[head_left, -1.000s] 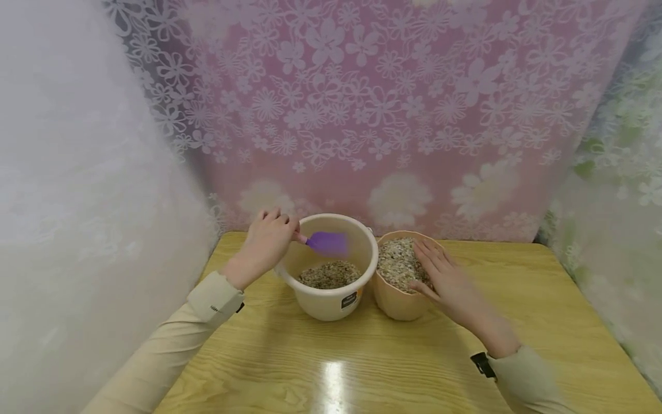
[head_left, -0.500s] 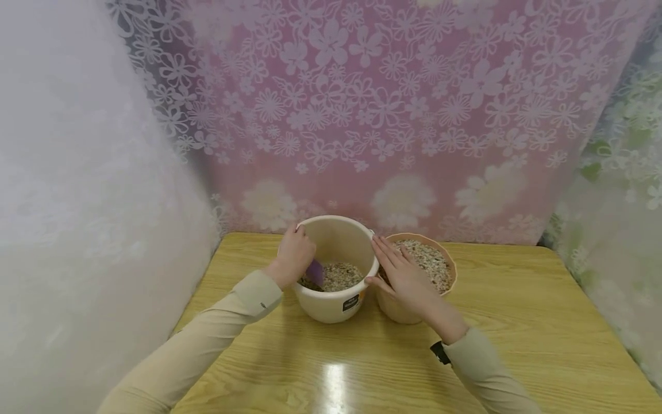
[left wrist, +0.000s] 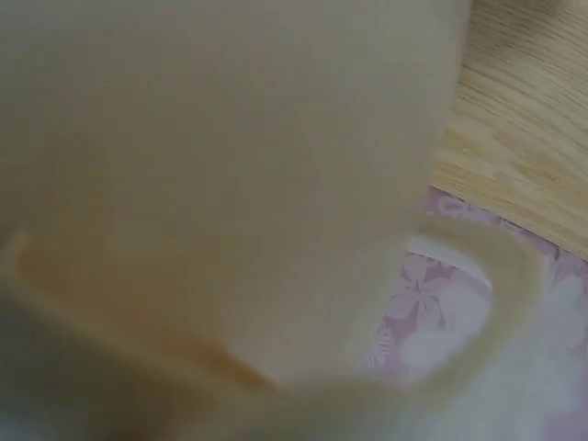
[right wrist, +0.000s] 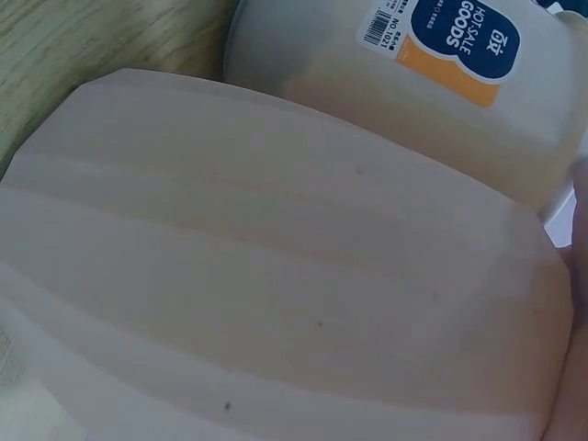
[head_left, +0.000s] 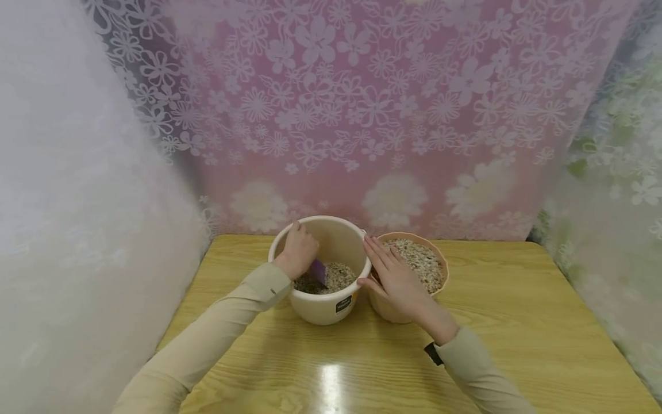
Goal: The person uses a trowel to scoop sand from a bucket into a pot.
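Note:
My left hand (head_left: 299, 253) reaches into a cream bucket (head_left: 316, 310) and grips a small purple scoop (head_left: 318, 272). The scoop's blade dips into coarse, speckled grain-like material (head_left: 342, 277) at the bottom; its handle is hidden in the hand. My right hand (head_left: 399, 284) rests with straight fingers against the bucket's right rim, thumb apart, above the left side of a peach pot (head_left: 389, 311). Similar paler material (head_left: 423, 263) fills that pot nearly to its rim. The left wrist view has a blurred, pale bucket wall (left wrist: 276, 138). In the right wrist view, the pot's ribbed wall (right wrist: 276, 276) fills most of the picture.
Bucket and pot stand side by side on a wood-grain table (head_left: 496, 322), near its back edge. Behind rises a pink flowered curtain (head_left: 331, 126), with pale sheets (head_left: 93, 201) at the sides. The bucket carries a label (right wrist: 469, 37).
My left hand has lowered the scoop from above the bucket's left rim into the material. My right hand has moved left, from over the pot's contents to the bucket's rim.

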